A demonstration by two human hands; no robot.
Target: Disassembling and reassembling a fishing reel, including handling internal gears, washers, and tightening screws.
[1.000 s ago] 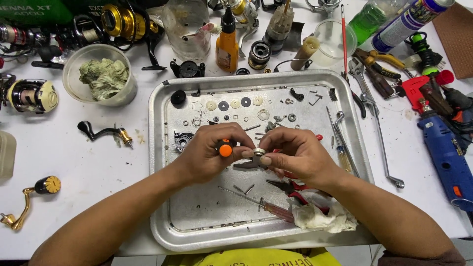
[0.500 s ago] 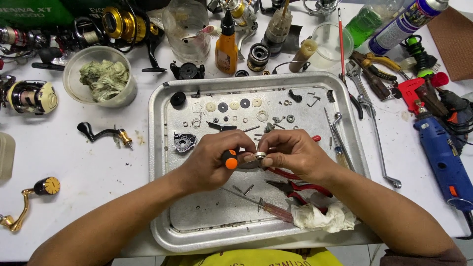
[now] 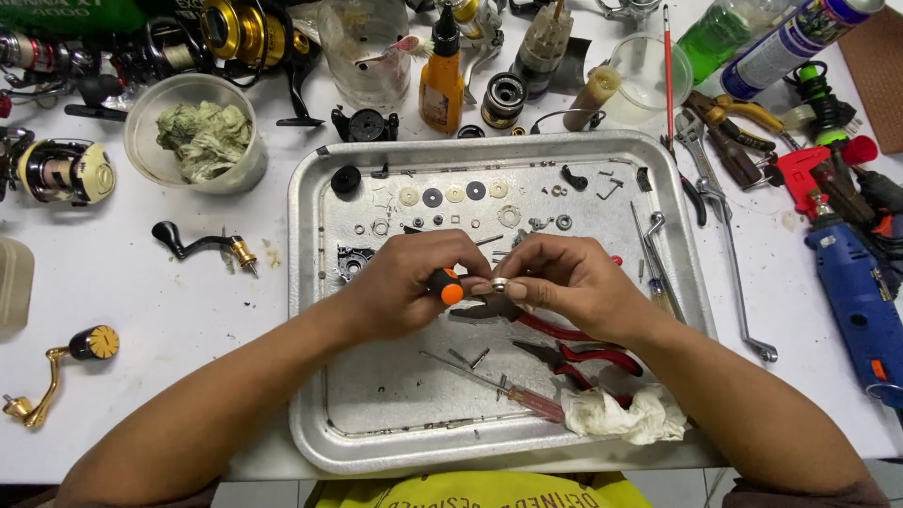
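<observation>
My left hand (image 3: 406, 282) grips a small tool with an orange and black handle (image 3: 450, 287) over the middle of a metal tray (image 3: 310, 376). My right hand (image 3: 574, 282) pinches a small silver ring-shaped part (image 3: 499, 284) at its fingertips, right against the tool's tip. Both hands meet above red-handled pliers (image 3: 574, 343). Small washers, discs and screws (image 3: 451, 195) lie spread across the tray's far half. A red-handled screwdriver (image 3: 513, 393) and a crumpled white rag (image 3: 625, 414) lie in the tray's near part.
Fishing reels (image 3: 61, 171), a bowl with a greenish rag (image 3: 199, 141), reel handles (image 3: 202, 243) and an orange bottle (image 3: 440, 85) stand left and behind. Wrenches (image 3: 729, 240), pliers, a blue power tool (image 3: 851, 282) and bottles lie on the right.
Both hands have stayed together over the tray's middle, shifting slightly toward me. The orange-tipped tool has turned a little in my left hand.
</observation>
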